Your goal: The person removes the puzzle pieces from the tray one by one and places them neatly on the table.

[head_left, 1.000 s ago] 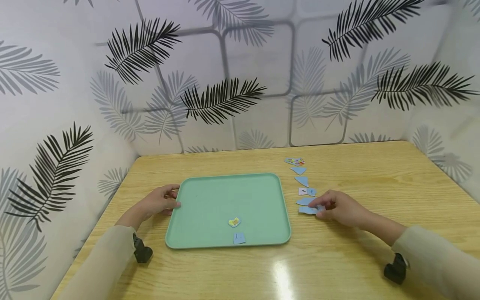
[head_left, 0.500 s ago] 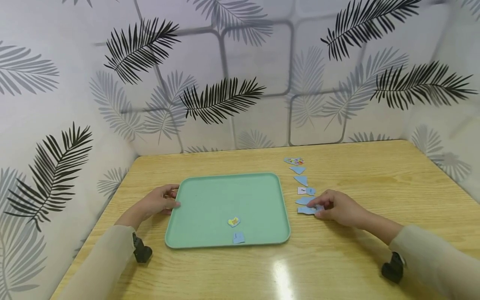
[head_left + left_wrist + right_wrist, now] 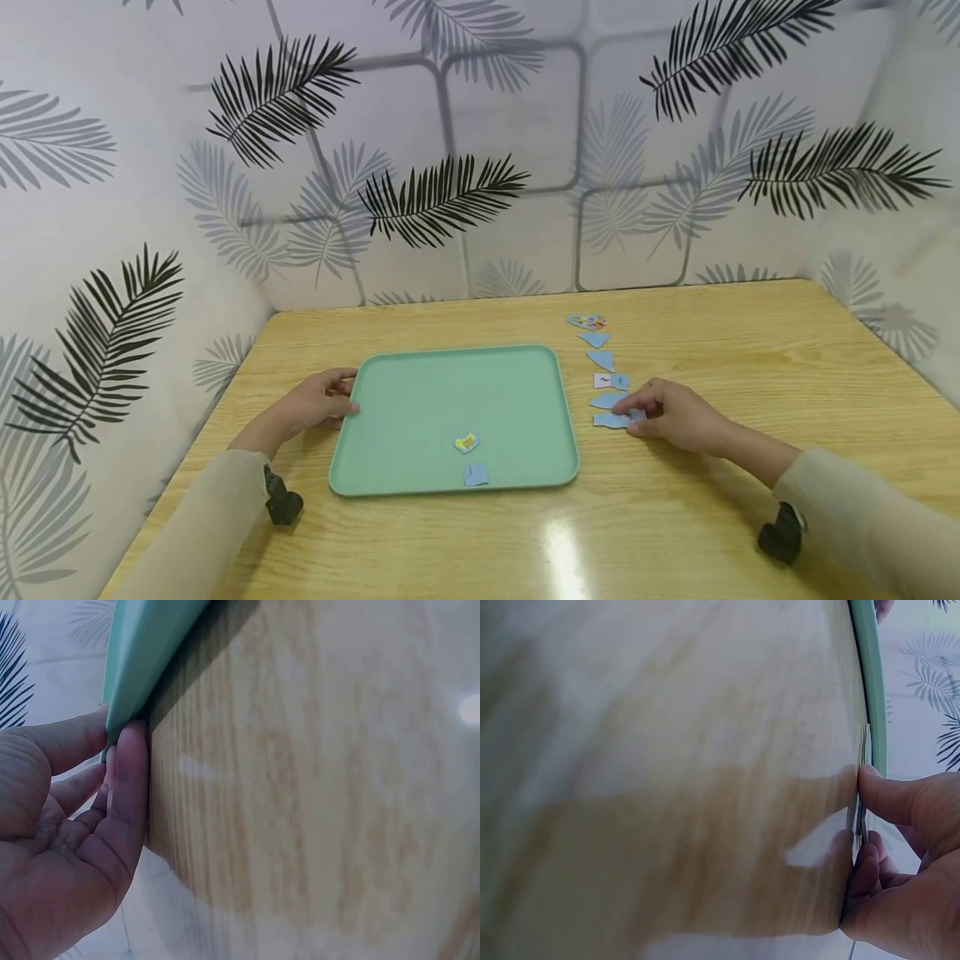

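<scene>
My left hand (image 3: 317,404) grips the left rim of a light green tray (image 3: 442,383). In the left wrist view the thumb lies over the tray's rim (image 3: 146,660) and the fingers sit under it. Right of the tray, my right hand (image 3: 678,417) pinches the right end of a flat blue jigsaw piece (image 3: 609,420), the nearest in a column of pieces on the table. The right wrist view shows this piece (image 3: 865,746) edge-on, low at the table. Another blue piece (image 3: 606,401) lies just behind it, partly hidden by the fingers.
On the tray lie a yellow-patterned piece (image 3: 467,442) and a squarish blue piece (image 3: 476,475). Further up the column are a white-and-blue piece (image 3: 611,381), two plain blue pieces (image 3: 601,359) and a multicoloured piece (image 3: 587,321). A leaf-patterned wall (image 3: 480,250) stands behind the wooden table (image 3: 450,542).
</scene>
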Tool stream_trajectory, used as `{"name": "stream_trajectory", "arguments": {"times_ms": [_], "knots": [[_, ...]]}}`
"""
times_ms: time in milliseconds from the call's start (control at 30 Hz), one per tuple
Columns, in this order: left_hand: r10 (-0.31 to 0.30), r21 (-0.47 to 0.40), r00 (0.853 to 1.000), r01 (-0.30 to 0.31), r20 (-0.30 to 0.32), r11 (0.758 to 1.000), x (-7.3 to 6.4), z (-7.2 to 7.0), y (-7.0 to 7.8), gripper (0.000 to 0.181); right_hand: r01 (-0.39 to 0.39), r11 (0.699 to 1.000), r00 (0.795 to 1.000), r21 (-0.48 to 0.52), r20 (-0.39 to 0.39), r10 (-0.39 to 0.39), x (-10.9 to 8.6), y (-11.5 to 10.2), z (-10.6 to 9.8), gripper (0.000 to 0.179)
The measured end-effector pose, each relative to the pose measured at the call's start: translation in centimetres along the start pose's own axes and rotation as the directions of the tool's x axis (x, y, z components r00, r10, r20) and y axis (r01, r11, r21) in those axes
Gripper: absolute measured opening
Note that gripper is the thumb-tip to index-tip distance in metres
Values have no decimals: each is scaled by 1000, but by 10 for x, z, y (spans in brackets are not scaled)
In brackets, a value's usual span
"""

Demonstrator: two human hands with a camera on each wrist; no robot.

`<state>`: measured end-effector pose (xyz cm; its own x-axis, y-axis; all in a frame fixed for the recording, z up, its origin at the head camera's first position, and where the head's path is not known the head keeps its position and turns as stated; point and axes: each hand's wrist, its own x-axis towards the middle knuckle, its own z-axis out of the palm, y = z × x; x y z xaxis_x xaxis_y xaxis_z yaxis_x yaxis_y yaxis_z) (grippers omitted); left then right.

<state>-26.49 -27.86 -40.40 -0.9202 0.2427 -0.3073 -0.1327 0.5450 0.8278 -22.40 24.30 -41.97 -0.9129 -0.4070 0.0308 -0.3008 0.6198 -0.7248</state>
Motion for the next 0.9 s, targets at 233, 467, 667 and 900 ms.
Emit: {"name": "stream_trajectory", "arguments": {"times_ms": [233, 467, 667, 900], "knots": [[-9, -5, 1000, 9, -2, 1000, 0, -1, 0, 68, -3, 1000, 1000, -8, 2, 3, 0, -2, -1, 23], [0, -6, 1000, 0, -1, 1000, 0, -1, -3, 69, -8, 1000, 1000, -7, -2, 8, 0, -3, 0, 22], [1, -7, 1000, -2, -2, 1000, 1, -1, -3, 68, -12, 1000, 1000, -11, -4, 12, 0, -3, 0, 23], [1, -5, 1000, -1, -4, 1000, 1, -1, -3, 68, -11, 1000, 1000, -12, -5, 11, 0, -3, -1, 22]]}}
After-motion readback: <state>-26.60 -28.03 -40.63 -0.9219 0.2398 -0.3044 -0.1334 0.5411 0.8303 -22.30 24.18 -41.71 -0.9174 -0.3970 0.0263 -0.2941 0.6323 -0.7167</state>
